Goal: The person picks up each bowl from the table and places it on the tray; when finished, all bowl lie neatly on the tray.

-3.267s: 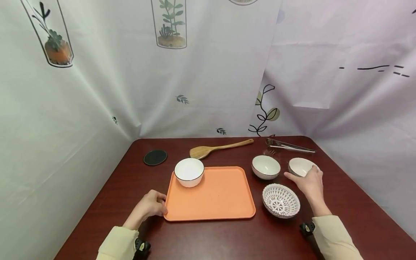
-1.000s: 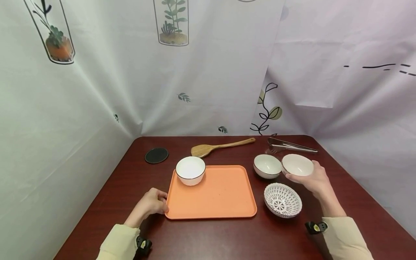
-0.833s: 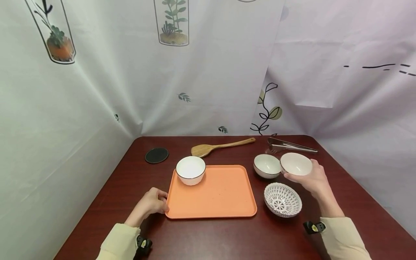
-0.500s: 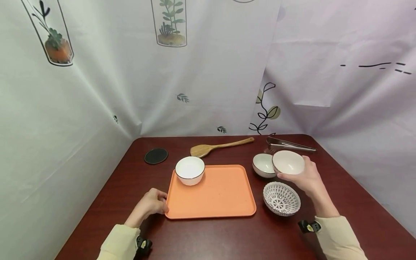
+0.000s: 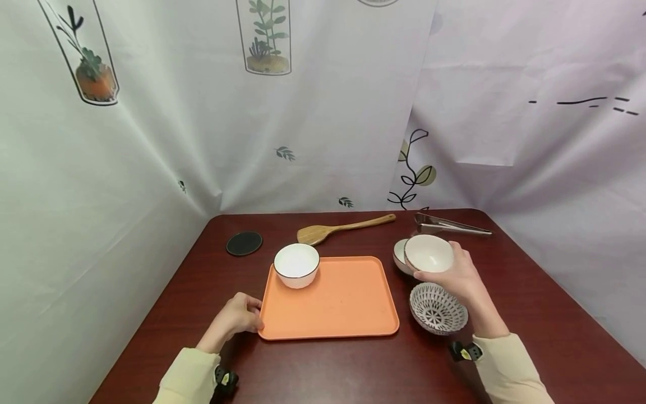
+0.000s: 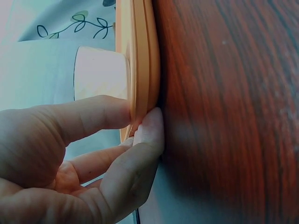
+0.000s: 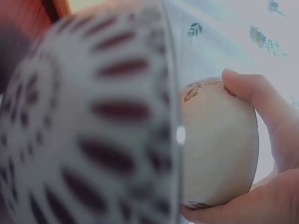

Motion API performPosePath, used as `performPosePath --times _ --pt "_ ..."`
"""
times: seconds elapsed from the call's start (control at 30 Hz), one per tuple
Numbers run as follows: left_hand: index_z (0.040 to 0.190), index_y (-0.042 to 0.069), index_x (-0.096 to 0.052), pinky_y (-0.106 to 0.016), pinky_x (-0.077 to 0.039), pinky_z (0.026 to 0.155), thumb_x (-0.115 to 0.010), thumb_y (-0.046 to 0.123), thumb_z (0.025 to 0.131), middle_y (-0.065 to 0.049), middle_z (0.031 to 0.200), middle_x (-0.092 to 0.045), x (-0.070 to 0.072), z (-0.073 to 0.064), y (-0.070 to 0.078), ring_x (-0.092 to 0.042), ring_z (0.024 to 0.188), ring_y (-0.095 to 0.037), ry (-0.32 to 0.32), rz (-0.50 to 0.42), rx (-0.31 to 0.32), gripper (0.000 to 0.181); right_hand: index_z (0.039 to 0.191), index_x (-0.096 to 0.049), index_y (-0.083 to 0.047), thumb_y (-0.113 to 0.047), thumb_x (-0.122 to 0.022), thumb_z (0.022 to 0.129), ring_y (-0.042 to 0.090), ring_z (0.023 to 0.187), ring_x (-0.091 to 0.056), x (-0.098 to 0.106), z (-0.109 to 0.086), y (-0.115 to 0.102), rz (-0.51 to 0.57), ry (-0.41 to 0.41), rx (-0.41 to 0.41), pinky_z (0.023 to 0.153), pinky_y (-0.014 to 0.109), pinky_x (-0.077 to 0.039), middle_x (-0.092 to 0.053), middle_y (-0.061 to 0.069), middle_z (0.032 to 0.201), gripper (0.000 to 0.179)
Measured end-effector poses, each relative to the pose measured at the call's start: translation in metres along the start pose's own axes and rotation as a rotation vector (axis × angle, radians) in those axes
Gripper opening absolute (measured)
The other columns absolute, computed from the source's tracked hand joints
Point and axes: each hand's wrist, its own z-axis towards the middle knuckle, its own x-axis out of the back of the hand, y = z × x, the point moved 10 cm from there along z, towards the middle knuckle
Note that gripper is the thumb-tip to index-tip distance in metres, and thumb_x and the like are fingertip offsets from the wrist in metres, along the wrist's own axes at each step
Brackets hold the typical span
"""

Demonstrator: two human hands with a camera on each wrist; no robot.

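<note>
My right hand (image 5: 456,273) grips a white bowl (image 5: 429,253) by its side, tilted, in front of another white bowl (image 5: 400,257) that it partly hides in the head view. In the right wrist view the held bowl (image 7: 219,149) shows small brown leaf prints, with thumb and fingers around it. Just below that hand lies a patterned bowl (image 5: 438,308), large and blurred in the right wrist view. My left hand (image 5: 238,314) pinches the left rim of the orange tray (image 5: 333,297), thumb and fingertips (image 6: 152,126) on either side of the edge. A white bowl with a dark rim (image 5: 296,266) stands in the tray's back left corner.
Behind the tray a wooden spatula (image 5: 348,226) lies on the dark red table (image 5: 323,370). Metal tongs (image 5: 451,224) rest at the back right, and a black round coaster (image 5: 244,243) at the back left. Printed white cloth (image 5: 323,140) hangs behind the table.
My right hand has taken hold of the white bowl at the right, lifted it and carried it left, now overlapping the bowl beside it. The left hand stays on the tray.
</note>
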Motion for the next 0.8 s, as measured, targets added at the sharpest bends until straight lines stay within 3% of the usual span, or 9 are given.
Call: performPosePath --times 0.53,0.67,0.8 --pt "0.104 -0.013 -0.065 -0.032 -0.055 0.055 -0.068 -0.015 0.062 -0.011 0.073 -0.060 -0.001 0.002 -0.002 -0.059 0.056 -0.016 0.002 0.010 0.000 0.042 0.149 -0.023 -0.001 -0.038 -0.088 0.065 0.043 0.115 -0.047 -0.030 0.002 -0.016 0.056 -0.022 0.019 0.091 0.053 -0.044 -0.036 0.029 0.135 0.112" --pt "0.105 -0.013 -0.064 -0.033 -0.056 0.055 -0.069 -0.015 0.063 -0.012 0.074 -0.060 -0.002 0.002 -0.002 -0.059 0.057 -0.016 0.002 0.011 0.007 0.043 0.149 -0.027 -0.007 -0.037 -0.089 0.064 0.042 0.116 -0.047 -0.036 0.003 -0.021 0.061 -0.012 0.048 0.091 0.053 -0.044 -0.038 0.029 0.134 0.109" --pt "0.105 -0.013 -0.064 -0.032 -0.055 0.055 -0.069 -0.015 0.062 -0.011 0.074 -0.060 0.000 0.002 -0.002 -0.059 0.056 -0.016 0.007 0.018 0.012 0.043 0.147 -0.033 -0.010 -0.028 -0.091 0.063 0.041 0.119 -0.045 -0.042 0.004 -0.029 0.131 -0.001 0.107 0.093 0.051 -0.044 -0.034 0.026 0.142 0.103"
